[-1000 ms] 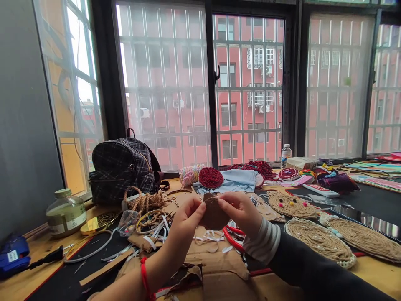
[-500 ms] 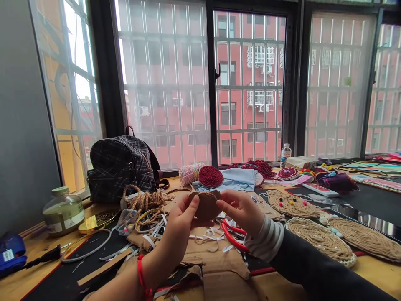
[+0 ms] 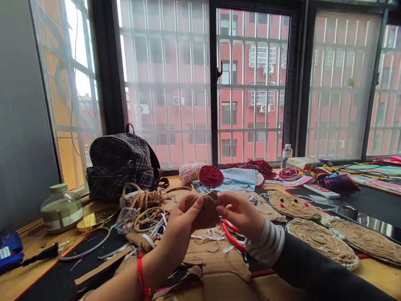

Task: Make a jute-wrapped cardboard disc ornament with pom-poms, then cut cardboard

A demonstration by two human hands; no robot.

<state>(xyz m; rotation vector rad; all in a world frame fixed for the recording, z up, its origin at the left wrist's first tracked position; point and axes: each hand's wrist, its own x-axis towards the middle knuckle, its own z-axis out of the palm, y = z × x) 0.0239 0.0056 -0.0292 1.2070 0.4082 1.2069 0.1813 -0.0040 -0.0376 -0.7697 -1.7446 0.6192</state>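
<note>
A small piece of brown cardboard with a rounded outline is held up over the middle of the table. My left hand pinches its left side, thumb on the near face. At the right edge, my right hand grips with thumb and bent fingers. A strand of twine seems to run along the top edge; its far side is hidden. Below the hands lie a torn cardboard sheet, white paper strips and a red-handled tool.
Coiled twine mats lie at the right. A rope bundle, a plaid backpack and a glass jar stand left. Dark red yarn and pale blue cloth are at the back, by the barred windows.
The cardboard piece has tilted and turned slightly between my hands. The fingers of my right hand have curled in closer at its edge. The view has shifted a little.
</note>
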